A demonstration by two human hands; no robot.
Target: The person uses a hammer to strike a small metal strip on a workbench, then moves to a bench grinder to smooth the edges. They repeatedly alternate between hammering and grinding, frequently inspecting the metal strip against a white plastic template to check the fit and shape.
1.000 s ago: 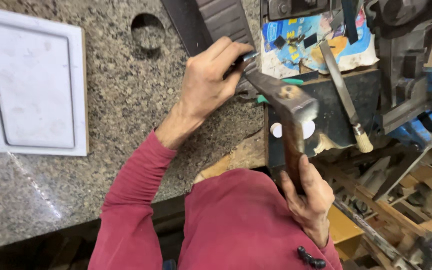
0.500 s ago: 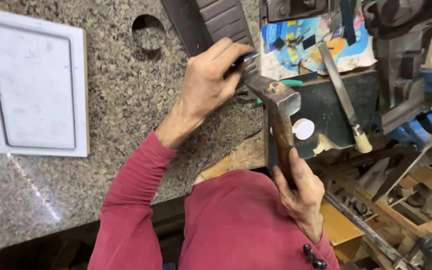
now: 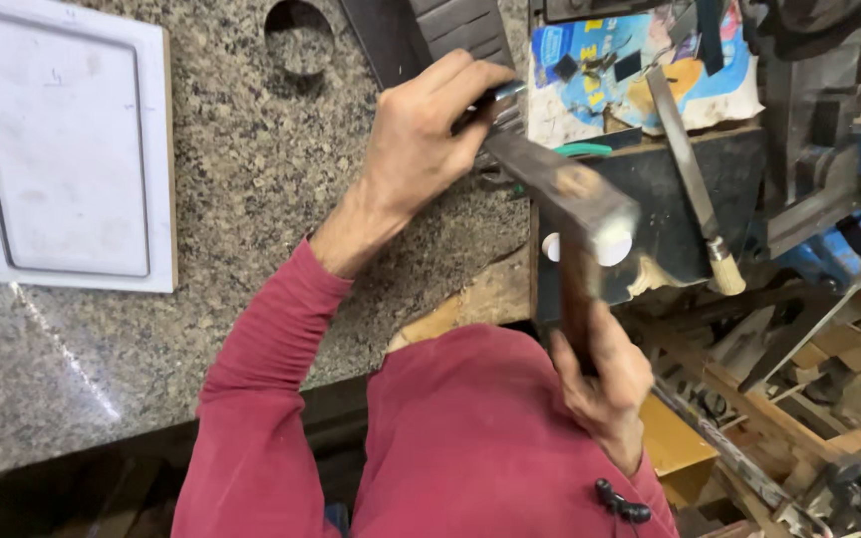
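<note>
Overhead, a speckled granite countertop point(image 3: 251, 219) carries a white panel point(image 3: 62, 149) at far left. At its right edge, the left hand point(image 3: 421, 139) pinches a small metal piece point(image 3: 500, 100), while the right hand point(image 3: 605, 384) is wrapped tight around a hammer point(image 3: 575, 214) poised just beside it.

Two hands counted: left hand point(image 3: 421, 139), right hand point(image 3: 600, 384). One hammer point(image 3: 575, 214). One white board point(image 3: 57, 149). One file point(image 3: 695, 184). One round hole point(image 3: 299, 37) in counter point(image 3: 251, 219).
</note>
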